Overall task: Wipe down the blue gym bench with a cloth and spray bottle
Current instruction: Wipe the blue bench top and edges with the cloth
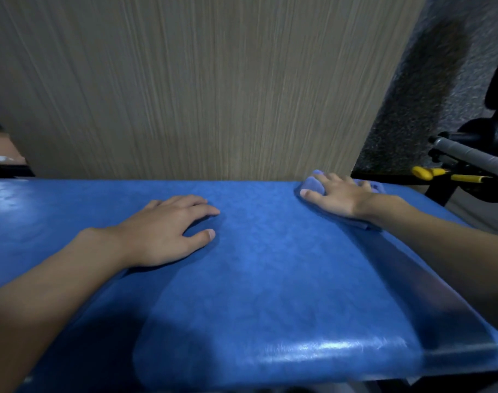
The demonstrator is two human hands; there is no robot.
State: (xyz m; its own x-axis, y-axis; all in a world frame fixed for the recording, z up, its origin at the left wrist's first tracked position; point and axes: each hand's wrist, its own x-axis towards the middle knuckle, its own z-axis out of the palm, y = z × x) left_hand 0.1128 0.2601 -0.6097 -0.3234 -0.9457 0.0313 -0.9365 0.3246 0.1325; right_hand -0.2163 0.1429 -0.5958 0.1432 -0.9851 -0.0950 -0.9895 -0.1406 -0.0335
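The blue gym bench [265,279] fills the lower half of the head view, its padded top shiny near the front edge. My left hand [168,231] rests flat on the pad left of centre, fingers spread and relaxed. My right hand [338,195] presses on a blue cloth [313,184] at the far right corner of the bench, fingers laid over the bunched fabric. Part of the cloth shows under the wrist. No spray bottle is in view.
A wood-grain panel [199,86] stands right behind the bench. To the right are a grey textured wall [429,89], a knurled metal bar [469,154] and yellow-handled parts [429,173] of black gym equipment.
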